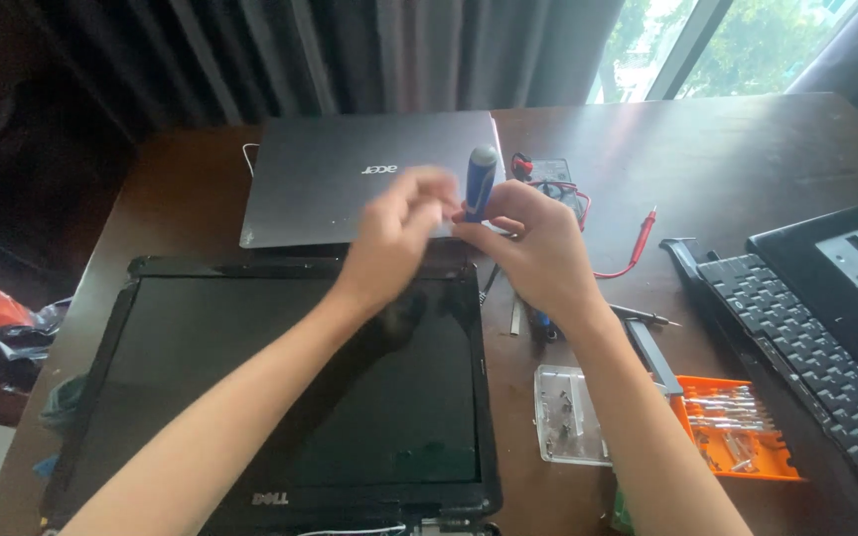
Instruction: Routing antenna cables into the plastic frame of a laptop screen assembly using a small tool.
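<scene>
My right hand (538,243) grips a screwdriver with a blue handle (480,179), held upright above the desk. My left hand (399,228) is blurred and meets the right hand at the lower end of the handle, fingers pinched there; whether it holds anything small I cannot tell. Both hands hover over the top edge of a black laptop screen panel (201,387) lying flat on the dark wooden table (747,149). A closed grey laptop (330,179) lies just behind the hands.
A multimeter with red and black probe leads (638,243) sits behind my right hand. A clear plastic box of small parts (566,415), an orange tray of bits (742,427) and loose tools lie at right. A black keyboard (806,347) and laptop base occupy the far right.
</scene>
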